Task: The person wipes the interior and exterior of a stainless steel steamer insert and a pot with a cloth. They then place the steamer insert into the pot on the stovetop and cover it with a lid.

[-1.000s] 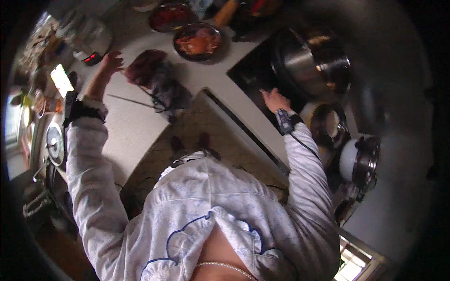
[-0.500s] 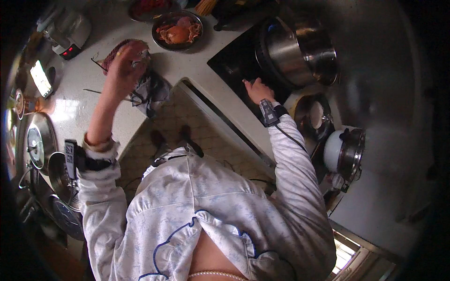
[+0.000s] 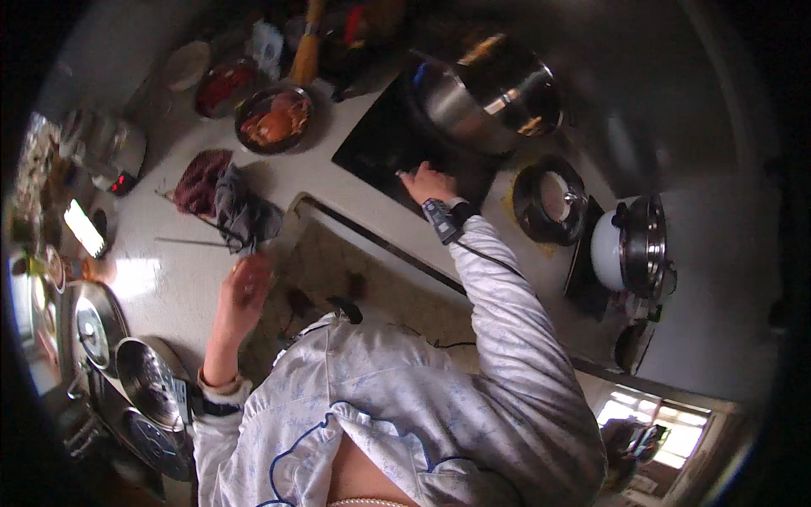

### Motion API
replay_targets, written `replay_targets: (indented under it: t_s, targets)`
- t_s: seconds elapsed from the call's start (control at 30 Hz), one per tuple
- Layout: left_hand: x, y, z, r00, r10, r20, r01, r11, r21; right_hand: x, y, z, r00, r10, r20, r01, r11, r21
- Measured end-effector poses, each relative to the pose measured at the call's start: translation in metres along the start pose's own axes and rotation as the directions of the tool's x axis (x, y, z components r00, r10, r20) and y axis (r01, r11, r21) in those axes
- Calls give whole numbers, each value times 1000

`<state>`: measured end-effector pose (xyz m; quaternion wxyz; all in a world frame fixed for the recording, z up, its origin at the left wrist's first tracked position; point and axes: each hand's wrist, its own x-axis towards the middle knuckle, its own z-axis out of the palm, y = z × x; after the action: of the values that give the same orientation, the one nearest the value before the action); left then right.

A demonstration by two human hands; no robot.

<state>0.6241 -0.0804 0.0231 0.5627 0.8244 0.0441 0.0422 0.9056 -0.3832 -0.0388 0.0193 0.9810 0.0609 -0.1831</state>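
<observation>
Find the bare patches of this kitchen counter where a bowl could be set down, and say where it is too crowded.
Bare counter lies between the dark cloths, the left hand and the pan lids. A narrow strip runs between the food bowl and the black cooktop. The back row of bowls and the pots beside the cooktop are crowded.

Two hands (image 3: 247, 287) (image 3: 428, 182), two bowls (image 3: 274, 118) (image 3: 224, 84)

I see bare counter (image 3: 160, 283) near my left hand (image 3: 247, 287); crumpled cloths (image 3: 228, 198) and bowls (image 3: 272, 118) block farther. Right, a steel pot (image 3: 490, 97) crowds the hob (image 3: 380, 148) beyond my right hand (image 3: 428, 182).
</observation>
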Motion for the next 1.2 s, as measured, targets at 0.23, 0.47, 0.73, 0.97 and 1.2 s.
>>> replay_targets:
  t_s: [0.23, 0.47, 0.73, 0.97, 1.2]
  targets:
    - [-37, 15, 47, 945, -328, 6, 327, 940, -93, 4, 10, 10, 997, -60, -40, 65, 988, 141]
    - [-34, 40, 86, 968, -231, 101, 233, 972, -14, 4, 10, 14, 996, -47, -71, 65, 962, 266]
    - [-64, 19, 94, 964, -261, 44, 247, 947, 207, 17, 10, 19, 946, -325, 18, 325, 946, -14]
    - [-114, -26, 67, 887, -421, -190, 410, 907, -97, 86, 11, 53, 997, -65, -41, 66, 997, 26]
    - [-218, -113, 26, 553, -732, -399, 431, 660, -615, 138, 16, 107, 978, -206, 15, 199, 958, 206]
